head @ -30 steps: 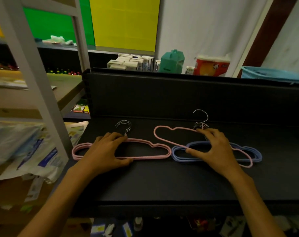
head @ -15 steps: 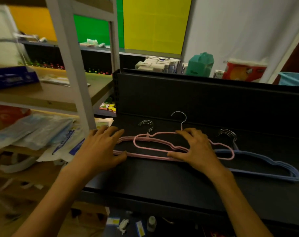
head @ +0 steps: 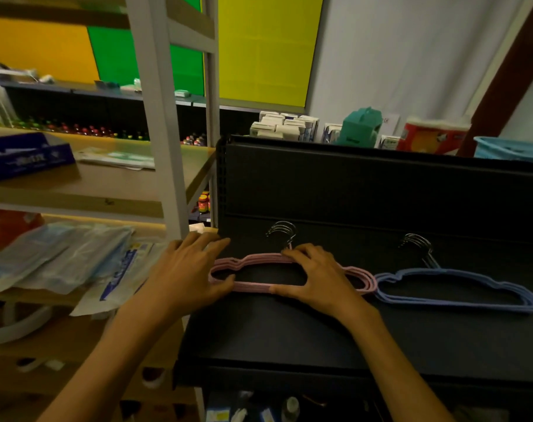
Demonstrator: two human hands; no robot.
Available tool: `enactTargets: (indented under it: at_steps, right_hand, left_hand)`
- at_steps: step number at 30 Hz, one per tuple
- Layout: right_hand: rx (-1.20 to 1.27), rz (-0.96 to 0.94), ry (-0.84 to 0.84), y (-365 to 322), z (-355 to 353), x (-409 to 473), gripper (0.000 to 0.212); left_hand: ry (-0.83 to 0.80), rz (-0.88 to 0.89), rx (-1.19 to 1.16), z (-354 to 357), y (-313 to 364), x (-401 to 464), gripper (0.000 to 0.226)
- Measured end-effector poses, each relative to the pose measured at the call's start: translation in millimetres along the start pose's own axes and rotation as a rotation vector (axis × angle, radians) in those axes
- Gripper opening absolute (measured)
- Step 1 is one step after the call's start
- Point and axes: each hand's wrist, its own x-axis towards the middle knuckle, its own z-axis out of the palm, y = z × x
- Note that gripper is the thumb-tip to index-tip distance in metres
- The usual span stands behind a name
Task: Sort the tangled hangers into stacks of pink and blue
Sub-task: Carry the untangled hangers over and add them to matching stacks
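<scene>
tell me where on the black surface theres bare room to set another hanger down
The widest free patch is the black shelf front strip, between the front edge and both stacks. A narrower strip runs behind the blue hanger stack, broken by its hooks. The left end is crowded: the left hand and right hand rest on the pink hanger stack, which nearly meets the blue one.

Right hand (head: 317, 278) covers pink stack (head: 259, 287) (middle).

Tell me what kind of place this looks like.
Probably a stockroom or the back of a small shop. Open shelving holds rows of small bottles, sealed plastic packets and stacked boxes, and the hangers lie on a black display shelf.
</scene>
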Motion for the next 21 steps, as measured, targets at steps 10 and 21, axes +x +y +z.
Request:
enactTargets:
  at_steps: [10,21]
  right_hand:
    - [-0.108,0.040,-0.041,0.9,-12.9,-18.3,0.085]
    - [-0.231,0.239,0.219,58.1,-58.9,-93.9,0.060]
  left_hand:
    - [-0.041,0.130,-0.046,14.0,-1.0,20.0,0.077]
    - [-0.045,0.266,-0.024,22.5,87.7,51.6,0.079]
